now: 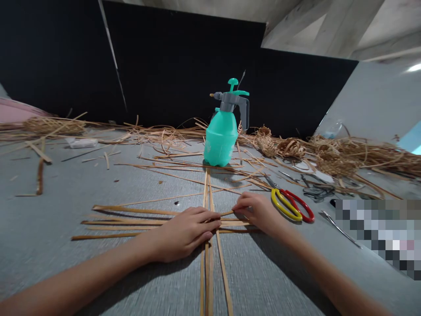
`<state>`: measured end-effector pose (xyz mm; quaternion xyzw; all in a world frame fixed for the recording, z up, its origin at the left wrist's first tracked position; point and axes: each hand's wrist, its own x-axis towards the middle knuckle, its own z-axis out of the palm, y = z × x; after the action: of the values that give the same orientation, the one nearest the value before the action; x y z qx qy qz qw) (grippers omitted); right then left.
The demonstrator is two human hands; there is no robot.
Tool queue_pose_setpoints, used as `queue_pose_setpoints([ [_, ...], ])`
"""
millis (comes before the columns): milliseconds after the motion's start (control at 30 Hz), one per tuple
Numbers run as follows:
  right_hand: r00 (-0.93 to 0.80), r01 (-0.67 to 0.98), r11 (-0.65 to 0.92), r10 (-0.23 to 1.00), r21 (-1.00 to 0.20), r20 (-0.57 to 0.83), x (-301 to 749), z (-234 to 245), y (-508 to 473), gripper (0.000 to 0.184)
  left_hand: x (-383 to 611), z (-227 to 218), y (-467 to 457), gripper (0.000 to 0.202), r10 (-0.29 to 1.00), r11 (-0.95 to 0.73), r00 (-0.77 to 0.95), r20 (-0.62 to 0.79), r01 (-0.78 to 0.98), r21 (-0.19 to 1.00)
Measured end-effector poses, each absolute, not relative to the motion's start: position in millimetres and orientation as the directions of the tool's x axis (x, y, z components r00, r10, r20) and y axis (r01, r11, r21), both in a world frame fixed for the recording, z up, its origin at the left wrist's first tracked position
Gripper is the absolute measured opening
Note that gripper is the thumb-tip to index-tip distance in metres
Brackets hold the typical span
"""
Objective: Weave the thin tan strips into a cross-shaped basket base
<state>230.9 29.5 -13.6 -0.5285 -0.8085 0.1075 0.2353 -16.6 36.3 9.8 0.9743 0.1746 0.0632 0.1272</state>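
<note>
Flat tan cane strips (pixel 131 223) lie crossed on the grey table, some running left to right, others (pixel 208 272) running toward me. My left hand (pixel 184 232) rests flat on the crossing, fingers stretched out and pressing the strips down. My right hand (pixel 258 213) sits just to the right and pinches the end of one horizontal strip (pixel 227 213) between thumb and fingers.
Scissors with a yellow and a red handle (pixel 291 205) lie right of my right hand. A teal spray bottle (pixel 222 136) stands behind the strips. Loose cane and small woven pieces (pixel 289 148) pile along the back. Metal tools (pixel 338 227) lie at the right.
</note>
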Motion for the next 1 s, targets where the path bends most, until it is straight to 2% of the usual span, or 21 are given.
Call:
queue_pose_setpoints([
  [133, -0.398, 0.82, 0.478, 0.871, -0.314, 0.288, 226.8, -9.0, 23.4, 0.016, -16.3, 9.8, 35.3, 0.036, 0.349, -0.913, 0.929, 0.12, 0.308, 0.269],
  [300, -0.42, 0.822, 0.446, 0.895, -0.354, 0.151, 222.3, 1.5, 13.8, 0.025, -15.6, 9.0, 33.2, 0.037, 0.342, -0.925, 0.931, 0.132, 0.308, 0.224],
  [400, -0.423, 0.832, 0.428, 0.901, -0.353, 0.098, 233.2, 10.0, 13.3, 0.022, -16.0, 8.3, 32.9, 0.037, 0.34, -0.927, 0.93, 0.137, 0.307, 0.217],
  [567, -0.272, 0.88, 0.284, 0.959, -0.381, 0.086, 262.1, 22.3, 17.4, 0.021, -16.2, 9.6, 33.0, 0.039, 0.359, -0.919, 0.929, 0.092, 0.335, 0.208],
  [700, -0.274, 0.87, 0.233, 0.961, -0.434, -0.032, 263.3, 20.1, 18.8, 0.013, -15.2, 10.2, 32.1, 0.039, 0.346, -0.931, 0.936, 0.071, 0.333, 0.15],
  [800, -0.3, 0.869, 0.243, 0.951, -0.432, -0.068, 256.2, 15.7, 19.0, 0.012, -15.4, 9.2, 32.1, 0.038, 0.332, -0.938, 0.94, 0.077, 0.321, 0.127],
  [1000, -0.393, 0.852, 0.354, 0.919, -0.386, -0.023, 252.1, 13.2, 19.6, 0.014, -16.1, 8.1, 34.3, 0.038, 0.317, -0.943, 0.943, 0.102, 0.301, 0.143],
])
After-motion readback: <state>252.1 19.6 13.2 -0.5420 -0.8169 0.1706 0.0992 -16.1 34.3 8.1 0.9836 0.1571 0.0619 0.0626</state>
